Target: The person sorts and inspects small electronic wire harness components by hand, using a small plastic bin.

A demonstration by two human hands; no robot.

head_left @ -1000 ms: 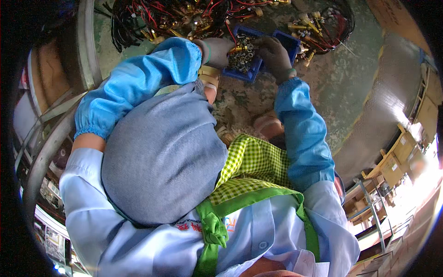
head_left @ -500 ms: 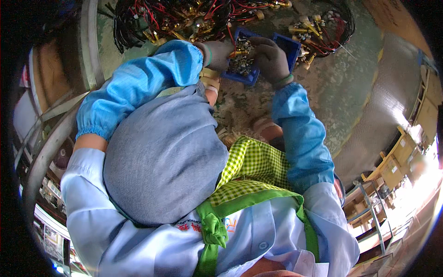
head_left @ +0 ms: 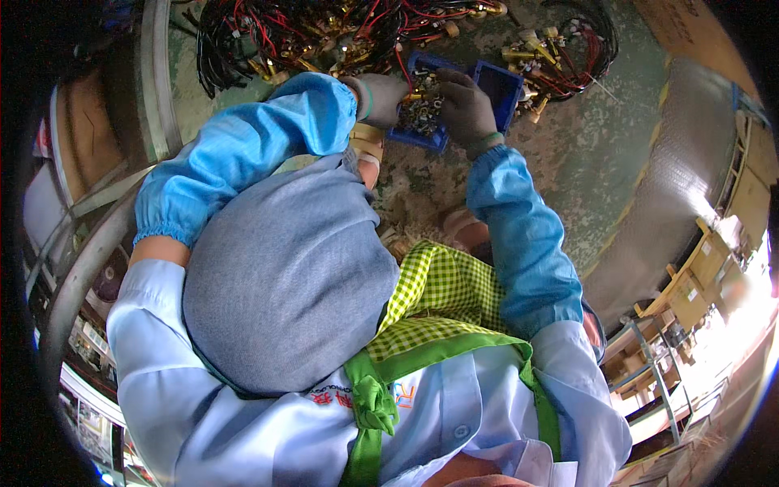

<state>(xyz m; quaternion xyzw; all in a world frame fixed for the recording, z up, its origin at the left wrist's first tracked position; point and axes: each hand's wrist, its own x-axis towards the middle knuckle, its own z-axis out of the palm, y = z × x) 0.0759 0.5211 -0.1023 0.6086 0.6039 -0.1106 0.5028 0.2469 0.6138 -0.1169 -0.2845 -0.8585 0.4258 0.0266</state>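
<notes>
Both my hands wear grey knit gloves and work over a blue bin (head_left: 418, 143) of small metal parts (head_left: 419, 118). My left hand (head_left: 381, 99) is closed at the bin's left side, on a brass fitting (head_left: 417, 96) with a red wire running up from it. Close by on the right, my right hand (head_left: 466, 109) has its fingers curled in toward the fitting's other end. What sits between those fingertips is hidden by the glove. A second blue bin (head_left: 510, 97) stands just right of my right hand, its inside dark.
Beyond my hands lies a large heap of black and red wires with brass fittings (head_left: 324, 40). A smaller pile of wired brass fittings (head_left: 540, 53) is at the right. A metal frame (head_left: 158, 89) rises at the left. Cardboard boxes (head_left: 694, 304) stand far right. My knee (head_left: 284, 268) is raised.
My right hand and forearm have shifted a little to the left, and its fingers sit lower around the fitting's end. My left hand stays nearly in place.
</notes>
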